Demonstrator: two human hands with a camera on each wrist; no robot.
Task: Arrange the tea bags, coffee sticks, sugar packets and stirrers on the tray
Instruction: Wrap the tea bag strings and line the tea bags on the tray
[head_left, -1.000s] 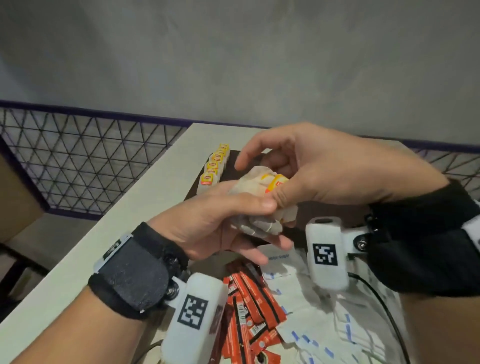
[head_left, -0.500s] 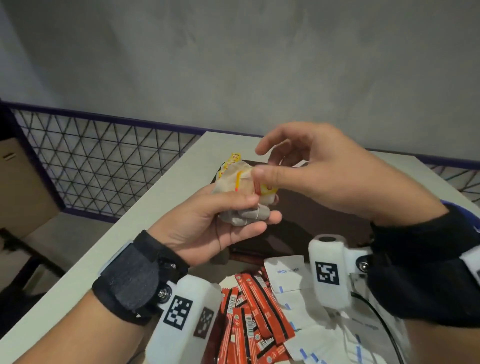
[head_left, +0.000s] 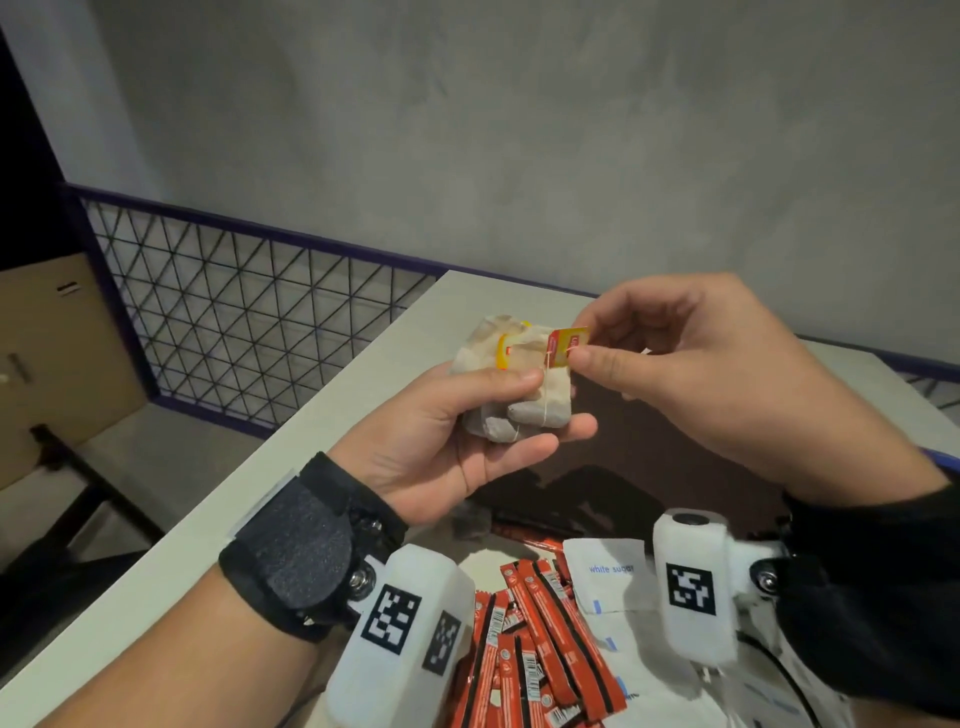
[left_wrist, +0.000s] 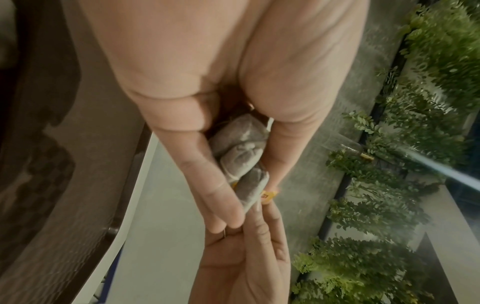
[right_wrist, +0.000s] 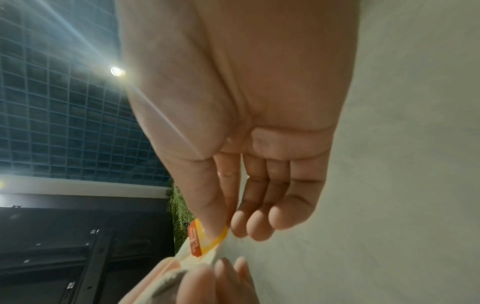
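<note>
A wire-mesh railing (head_left: 234, 306) stood at the left, beside the pale worktop (head_left: 311, 457) under a grey wall. The left hand (head_left: 441, 447) kept its grip curled round a bunch of tea bags (head_left: 519, 384) above the dark tray (head_left: 675, 457); the right hand (head_left: 691, 374) pinched a red-yellow tag (head_left: 566, 345). Coffee sticks (head_left: 540, 634) and sugar packets (head_left: 608, 577) lay nearest. Only the left wrist view showed green foliage (left_wrist: 389, 205).

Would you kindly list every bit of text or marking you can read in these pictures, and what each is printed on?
"white sugar": blue print on a sugar packet.
Tea bag tag, pinched by the right hand: red label, lettering blurred.
Coffee sticks: barcodes and print, too small.
Wrist cameras: square black-and-white markers, no words.
</note>
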